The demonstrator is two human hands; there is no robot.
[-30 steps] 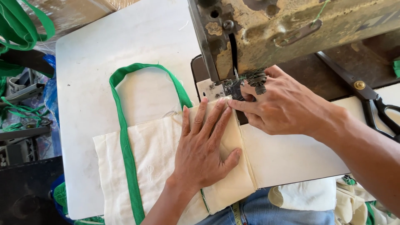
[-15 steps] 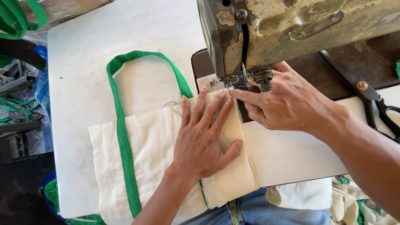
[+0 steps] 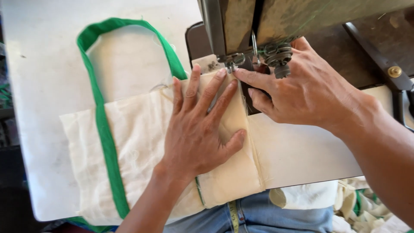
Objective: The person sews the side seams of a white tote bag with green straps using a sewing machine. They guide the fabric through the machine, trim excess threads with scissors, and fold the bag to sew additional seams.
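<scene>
The cream cloth bag [image 3: 142,142] lies flat on the white table [image 3: 47,86], its green strap [image 3: 103,129] looping away from the person and its folded edge fed under the presser foot [image 3: 230,62] of the sewing machine [image 3: 276,21]. The left hand [image 3: 196,133] presses down open, fingers spread across the fabric. The right hand [image 3: 302,92] rests beside the foot, fingers extended and pinning the edge — gripping nothing. For a straight seam, keep the cloth taut between both hands, guide rather than pull, and hold fingertips clear of the needle.
</scene>
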